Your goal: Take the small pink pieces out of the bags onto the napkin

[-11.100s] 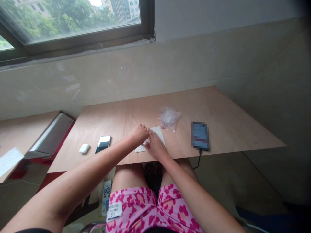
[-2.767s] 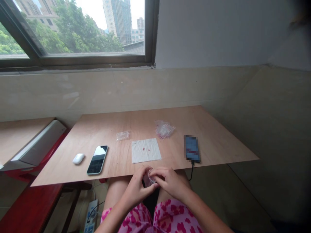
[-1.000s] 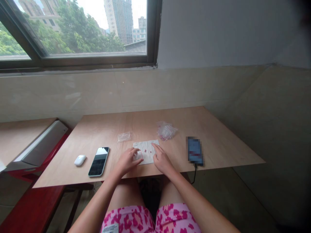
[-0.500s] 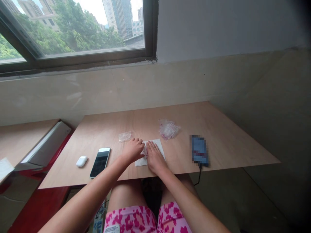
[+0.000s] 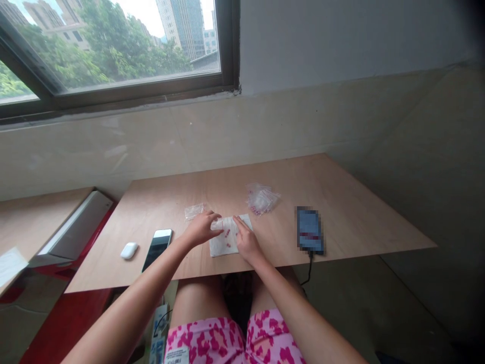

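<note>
A white sheet of paper (image 5: 223,248) lies at the near edge of the table, with several small pinkish-red pieces (image 5: 227,233) on it, too small to name. Over its left part, my left hand (image 5: 202,228) is curled with thumb and fingers around a small clear plastic bag (image 5: 217,224) that has a thin red line at its edge. My right hand (image 5: 248,243) rests on the right side of the paper, fingers stretched out toward the far edge. Just behind my left hand is another clear plastic packet (image 5: 194,211).
A pile of small clear bags (image 5: 262,198) with reddish bits sits behind the paper. On the left lie a phone (image 5: 157,247) and a white earbud case (image 5: 129,251). A blurred-out device (image 5: 309,230) with a black cable (image 5: 310,268) lies on the right.
My hands have moved apart, uncovering the pinkish-red pieces on the paper. My left hand now shows the small bag at its fingertips; the right has shifted slightly right. The view has shifted a little.
</note>
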Available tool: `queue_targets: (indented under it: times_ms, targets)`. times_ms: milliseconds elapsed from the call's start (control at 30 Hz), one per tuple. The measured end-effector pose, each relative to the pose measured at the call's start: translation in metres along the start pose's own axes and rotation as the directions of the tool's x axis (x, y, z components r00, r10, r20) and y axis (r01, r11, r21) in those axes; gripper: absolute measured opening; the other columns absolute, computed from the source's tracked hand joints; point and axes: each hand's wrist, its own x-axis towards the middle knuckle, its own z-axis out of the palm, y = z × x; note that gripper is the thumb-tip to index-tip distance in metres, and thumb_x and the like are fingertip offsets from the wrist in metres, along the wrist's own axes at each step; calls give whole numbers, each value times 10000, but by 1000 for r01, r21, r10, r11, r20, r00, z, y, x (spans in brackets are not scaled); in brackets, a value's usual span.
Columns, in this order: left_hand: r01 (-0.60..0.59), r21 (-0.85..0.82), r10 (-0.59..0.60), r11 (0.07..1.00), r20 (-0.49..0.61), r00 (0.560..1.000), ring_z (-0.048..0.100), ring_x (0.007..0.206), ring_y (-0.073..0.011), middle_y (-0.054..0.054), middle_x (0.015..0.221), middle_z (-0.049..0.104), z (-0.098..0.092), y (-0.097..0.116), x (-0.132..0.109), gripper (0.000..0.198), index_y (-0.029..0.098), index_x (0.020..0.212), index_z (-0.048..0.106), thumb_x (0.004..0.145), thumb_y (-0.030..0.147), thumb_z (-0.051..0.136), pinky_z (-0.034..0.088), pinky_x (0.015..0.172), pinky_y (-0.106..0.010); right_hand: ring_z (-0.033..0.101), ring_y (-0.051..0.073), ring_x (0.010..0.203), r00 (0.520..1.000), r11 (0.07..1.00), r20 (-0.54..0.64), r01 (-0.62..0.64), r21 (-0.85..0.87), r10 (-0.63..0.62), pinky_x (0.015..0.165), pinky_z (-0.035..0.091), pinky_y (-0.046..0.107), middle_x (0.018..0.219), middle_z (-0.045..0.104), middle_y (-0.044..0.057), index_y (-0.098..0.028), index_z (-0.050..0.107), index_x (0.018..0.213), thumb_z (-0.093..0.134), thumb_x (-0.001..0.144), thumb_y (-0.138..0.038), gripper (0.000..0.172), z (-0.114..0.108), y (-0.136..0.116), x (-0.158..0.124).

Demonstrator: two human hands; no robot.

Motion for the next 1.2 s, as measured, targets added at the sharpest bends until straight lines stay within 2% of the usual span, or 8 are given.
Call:
queue_targets:
  times_ms: [67, 133, 267, 400, 533, 700, 1000, 1200]
  targets:
    - [102, -403, -105, 910, 15, 994, 634, 1084, -301, -141, 1178, 693, -5, -9, -4, 515, 178, 1254, 666, 902, 551, 617, 474, 976, -438, 491, 229, 1410, 998, 998, -49, -28, 61, 31, 1204, 395, 466, 1481, 563, 105, -194, 535, 1478, 369, 905, -58, 612, -3, 1, 0]
    - [165, -722, -165, 672, 71, 984, 655, 1065, -274, -148, 1159, 701, -9, -15, -8, 575, 140, 1295, 634, 948, 583, 510, 498, 975, -430, 518, 233, 1387, 997, 997, -67, -35, 74, 40, 1194, 407, 460, 1441, 600, 108, -192, 587, 1431, 384, 922, -91, 557, -4, 1, 0]
    - [184, -898, -209, 399, 107, 972, 680, 1013, -254, -155, 1134, 710, -19, -27, -14, 605, 106, 1306, 618, 977, 566, 403, 523, 980, -445, 536, 240, 1370, 997, 999, -75, -12, 53, 16, 1177, 426, 459, 1391, 637, 125, -171, 649, 1350, 377, 961, -140, 475, -3, -5, -2]
    - [141, -785, -287, 604, -48, 957, 677, 1054, -279, -160, 1136, 721, -33, -45, -12, 608, 98, 1314, 613, 995, 560, 377, 509, 1003, -478, 541, 256, 1362, 997, 999, -66, 28, 37, -26, 1165, 437, 481, 1369, 649, 137, -164, 652, 1339, 390, 972, -161, 450, -3, -9, -3]
    - [92, -210, -175, 973, -424, 889, 557, 1281, -294, -145, 1323, 647, -38, -62, 0, 481, 160, 1275, 664, 1018, 486, 422, 394, 1132, -459, 553, 271, 1346, 997, 998, -58, 46, 53, -43, 1148, 452, 492, 1354, 656, 139, -173, 660, 1322, 439, 968, -195, 417, -4, -10, -2]
    - [168, 194, -68, 966, -438, 897, 584, 1187, -306, -144, 1315, 630, -10, -75, 16, 383, 212, 1263, 688, 1028, 349, 417, 429, 1062, -467, 572, 269, 1317, 997, 997, -58, 59, 43, -56, 1131, 466, 464, 1301, 675, 144, -167, 684, 1244, 476, 966, -216, 351, -6, -14, -3]
    - [194, 218, -74, 957, -464, 883, 558, 1213, -337, -165, 1338, 628, 31, -81, 13, 439, 179, 1324, 630, 1008, 423, 449, 419, 1069, -477, 693, 231, 1044, 998, 990, 13, -62, 126, 61, 956, 542, 356, 1091, 739, 92, -188, 715, 1086, 561, 940, -239, 219, -25, -24, 10]
    - [161, 284, -36, 945, -399, 916, 503, 1311, -331, -148, 1407, 590, 37, -86, 8, 449, 187, 1371, 604, 1028, 334, 354, 388, 1121, -500, 661, 239, 1046, 993, 977, -119, -36, -208, 11, 976, 494, 376, 1086, 724, 106, -165, 725, 1063, 565, 884, -151, 240, -85, 15, 71]
